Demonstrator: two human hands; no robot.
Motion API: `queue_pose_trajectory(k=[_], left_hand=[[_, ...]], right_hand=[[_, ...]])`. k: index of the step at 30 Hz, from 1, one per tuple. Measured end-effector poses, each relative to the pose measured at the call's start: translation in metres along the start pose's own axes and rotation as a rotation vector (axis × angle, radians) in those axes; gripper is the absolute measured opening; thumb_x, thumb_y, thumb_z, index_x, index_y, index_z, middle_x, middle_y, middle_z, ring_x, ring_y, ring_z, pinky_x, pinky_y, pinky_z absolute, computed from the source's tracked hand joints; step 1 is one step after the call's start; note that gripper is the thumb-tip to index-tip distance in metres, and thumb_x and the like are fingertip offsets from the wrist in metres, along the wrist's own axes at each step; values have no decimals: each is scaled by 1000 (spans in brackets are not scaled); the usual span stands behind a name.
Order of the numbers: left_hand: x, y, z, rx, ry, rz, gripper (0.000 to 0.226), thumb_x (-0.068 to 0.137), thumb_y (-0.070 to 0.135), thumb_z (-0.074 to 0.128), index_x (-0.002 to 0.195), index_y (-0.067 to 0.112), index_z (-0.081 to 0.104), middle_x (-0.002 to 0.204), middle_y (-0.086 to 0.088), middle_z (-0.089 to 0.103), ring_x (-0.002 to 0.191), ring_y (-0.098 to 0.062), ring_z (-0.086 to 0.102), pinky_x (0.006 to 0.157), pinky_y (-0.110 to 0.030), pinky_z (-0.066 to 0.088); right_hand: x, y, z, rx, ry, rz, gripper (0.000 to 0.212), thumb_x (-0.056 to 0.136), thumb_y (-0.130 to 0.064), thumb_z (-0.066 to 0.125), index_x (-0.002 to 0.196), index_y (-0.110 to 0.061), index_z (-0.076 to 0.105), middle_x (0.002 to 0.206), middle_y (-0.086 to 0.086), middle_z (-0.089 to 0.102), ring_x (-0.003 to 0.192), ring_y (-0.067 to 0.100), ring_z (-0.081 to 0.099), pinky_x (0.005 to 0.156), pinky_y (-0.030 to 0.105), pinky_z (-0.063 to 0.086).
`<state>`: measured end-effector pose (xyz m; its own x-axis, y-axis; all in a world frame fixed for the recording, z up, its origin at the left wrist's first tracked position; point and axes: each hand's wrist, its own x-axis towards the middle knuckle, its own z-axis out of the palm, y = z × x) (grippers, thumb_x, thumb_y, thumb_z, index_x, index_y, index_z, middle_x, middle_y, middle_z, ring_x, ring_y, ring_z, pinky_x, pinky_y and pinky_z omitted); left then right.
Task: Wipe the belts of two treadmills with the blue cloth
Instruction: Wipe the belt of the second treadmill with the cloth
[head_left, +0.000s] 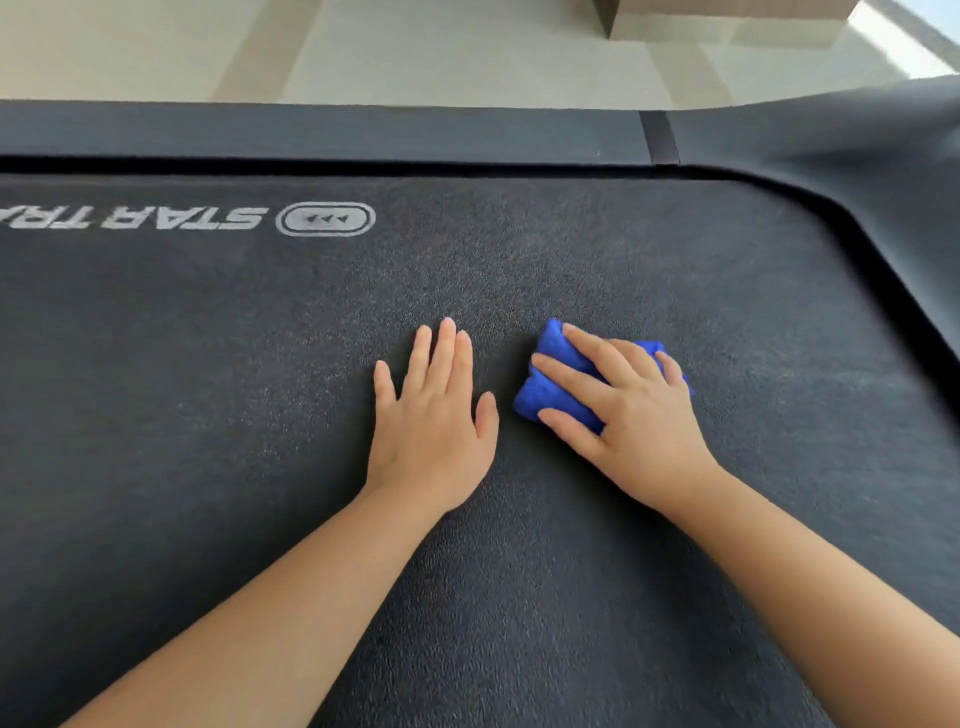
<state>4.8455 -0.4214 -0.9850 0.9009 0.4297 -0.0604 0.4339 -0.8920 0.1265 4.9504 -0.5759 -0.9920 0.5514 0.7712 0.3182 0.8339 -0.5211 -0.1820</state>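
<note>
Head view, looking down on a wide treadmill belt (208, 364) of dark grey rubber with a fine pebbled grain that fills most of the scene. At the far left, white block lettering (135, 218) is printed on the belt and reads upside down from here, cut off by the left edge. Just right of it is a white oval emblem (325, 219) with small triangles inside. Beyond the print a thin black groove runs along the belt, and past that lies a smooth, matte, dark side rail (311, 132). Farther still is a pale, glossy tiled floor (415, 52).

Near the middle, the left hand (431, 415) lies flat on the belt, palm down. Its fingers are straight and close together, the thumb is out to the side, and it grasps nothing.

Just to its right, apart from it, the blue cloth (550, 384) sits on the belt, a soft, plush fabric bunched into thick rolled folds. The right hand (628, 410) covers the cloth's right part. Its fingers are spread and bent over the wad and its thumb is against the near edge, so it grasps the cloth and presses it to the belt. Both bare forearms reach in from the near edge.

Farther right, a narrow black strip (658, 137) crosses the rail. The groove bends in a rounded corner toward the near right, bordered by smooth dark moulded frame (883, 156). A tan box-like shape (727, 15) stands at the far right on the floor.
</note>
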Motion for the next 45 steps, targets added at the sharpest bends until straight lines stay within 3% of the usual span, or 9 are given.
queue_pose_trajectory(k=[6, 10, 14, 19, 24, 28, 34, 40, 45], left_hand=[[-2, 0, 0, -7, 12, -17, 75, 82, 46, -6, 149, 14, 2, 157, 2, -7, 143, -16, -8, 113, -50, 5], [-2, 1, -1, -21, 3, -15, 73, 83, 45, -1, 149, 14, 12, 157, 0, 3, 144, -17, 0, 112, -51, 11], [-1, 0, 0, -19, 24, -12, 71, 85, 45, 4, 148, 14, 17, 156, 0, 8, 144, -17, 5, 111, -51, 15], [0, -1, 3, 11, 78, -1, 61, 87, 39, 28, 136, 7, 46, 146, -6, 38, 134, -23, 36, 98, -57, 35], [0, 0, 4, -6, 100, -10, 63, 87, 40, 25, 140, 8, 39, 150, -4, 32, 138, -21, 29, 102, -55, 30], [0, 0, 3, 9, 80, -14, 64, 87, 40, 23, 141, 9, 38, 151, -4, 30, 138, -21, 27, 102, -56, 29], [0, 0, 0, -16, -3, -28, 77, 80, 49, -4, 149, 18, 4, 156, 7, -7, 142, -10, -10, 113, -48, 4], [1, -1, 2, -15, -23, -44, 62, 94, 43, 11, 149, 17, 0, 156, 6, -11, 142, -12, -13, 113, -49, 1], [0, 0, 2, -30, -13, -25, 61, 97, 39, 20, 149, 15, 0, 157, 1, -9, 143, -16, -10, 112, -51, 2]], right_hand=[[80, 14, 24, -13, 11, 55, 51, 83, -54, 39, 117, -27, 66, 129, 8, 57, 105, 34, 57, 83, 61, 38], [153, 25, 39, -71, -84, 208, 46, 94, -53, 38, 136, -36, 45, 148, -2, 34, 126, 30, 36, 99, 51, 26], [182, 19, 43, -98, -141, 313, 47, 96, -52, 33, 141, -36, 36, 151, -2, 27, 129, 27, 30, 100, 48, 24], [94, 16, 26, -57, 75, 103, 50, 86, -52, 38, 121, -25, 62, 130, 10, 55, 105, 35, 55, 85, 59, 39], [74, 41, 18, -36, 50, 27, 51, 84, -53, 39, 118, -26, 65, 127, 9, 58, 102, 35, 58, 83, 61, 40], [127, 62, 30, -83, 25, 284, 47, 91, -54, 42, 132, -33, 52, 143, 2, 42, 121, 32, 42, 97, 54, 28], [156, 62, 36, -152, -30, 483, 48, 96, -51, 35, 139, -32, 40, 150, 1, 29, 128, 30, 32, 105, 52, 20], [66, 31, 20, -159, 78, 335, 47, 90, -51, 39, 124, -26, 59, 135, 8, 50, 112, 33, 49, 92, 55, 33], [15, -4, 9, -181, 128, 428, 47, 86, -49, 40, 114, -21, 66, 125, 12, 58, 102, 35, 57, 81, 57, 41]])
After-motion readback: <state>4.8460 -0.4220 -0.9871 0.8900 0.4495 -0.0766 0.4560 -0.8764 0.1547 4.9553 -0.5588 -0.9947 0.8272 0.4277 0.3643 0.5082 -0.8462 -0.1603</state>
